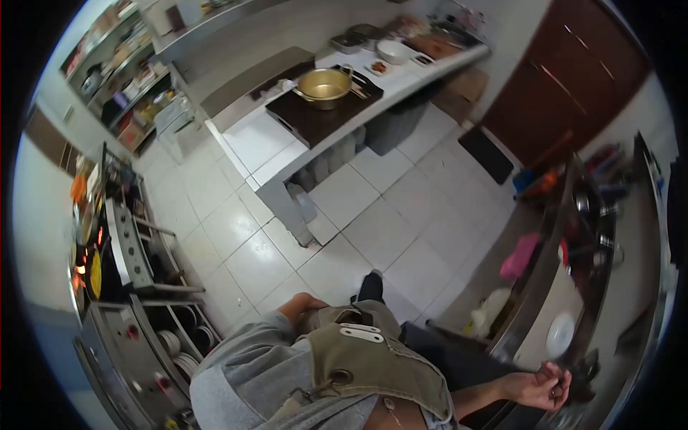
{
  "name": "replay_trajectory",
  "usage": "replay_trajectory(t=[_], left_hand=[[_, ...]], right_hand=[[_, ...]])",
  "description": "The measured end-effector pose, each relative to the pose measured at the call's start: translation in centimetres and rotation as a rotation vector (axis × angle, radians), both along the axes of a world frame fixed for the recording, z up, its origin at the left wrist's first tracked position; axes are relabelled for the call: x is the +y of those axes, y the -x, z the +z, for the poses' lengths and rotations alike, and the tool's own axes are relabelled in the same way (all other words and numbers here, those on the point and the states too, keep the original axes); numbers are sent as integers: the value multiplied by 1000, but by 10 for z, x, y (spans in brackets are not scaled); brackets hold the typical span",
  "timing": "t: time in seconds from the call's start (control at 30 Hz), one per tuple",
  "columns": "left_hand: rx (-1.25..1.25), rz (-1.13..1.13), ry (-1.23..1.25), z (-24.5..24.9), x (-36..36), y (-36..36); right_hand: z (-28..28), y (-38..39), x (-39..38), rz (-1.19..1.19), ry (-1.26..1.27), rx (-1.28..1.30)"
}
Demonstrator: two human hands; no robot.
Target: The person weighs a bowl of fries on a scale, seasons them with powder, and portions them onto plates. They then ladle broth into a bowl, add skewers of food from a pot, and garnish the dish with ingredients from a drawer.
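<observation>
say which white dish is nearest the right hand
The white plate on the steel counter by the right hand; the white bowl sits on the far worktop, the stacked plates on a low shelf.

Single wide-angle head camera looks steeply down the wearer's torso; the far counter (261, 140) sits well beyond the right fingers (555, 378).

Pot (324, 86), upper centre: yellow metal, polished. Floor tiles (373, 229): white, glossy, smooth. Counter rim (537, 287), lower right: bare steel. Apron (373, 365), bottom centre: olive cloth, matt. Door (573, 79), upper right: dark wood.
</observation>
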State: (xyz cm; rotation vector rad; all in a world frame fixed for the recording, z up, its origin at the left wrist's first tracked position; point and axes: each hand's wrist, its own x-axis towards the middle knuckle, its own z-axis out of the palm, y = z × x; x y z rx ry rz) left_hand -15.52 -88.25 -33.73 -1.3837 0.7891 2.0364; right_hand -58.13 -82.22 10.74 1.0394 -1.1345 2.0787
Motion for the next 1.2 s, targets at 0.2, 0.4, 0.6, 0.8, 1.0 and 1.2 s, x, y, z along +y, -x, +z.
replay_trajectory(t=[0.2, 0.4, 0.6, 0.8, 1.0, 1.2], left_hand=[[56, 595, -646, 105, -25, 4], [161, 788, -375, 57, 2, 10], [-9, 1091, -352, 95, 50, 42], [43, 1222, -276, 101, 110, 73], [70, 1493, -298, 63, 174, 114], [-601, 1330, -103, 56, 188, 156]], right_hand=[[28, 5, -185, 375, -119, -92], [10, -6, -298, 654, -238, -115], [-14, -39, -380, 910, -409, -162], [-24, -89, -427, 1097, -465, -66], [-44, -123, -452, 1145, -582, -20], [-60, -148, -468, 1185, -649, 39]])
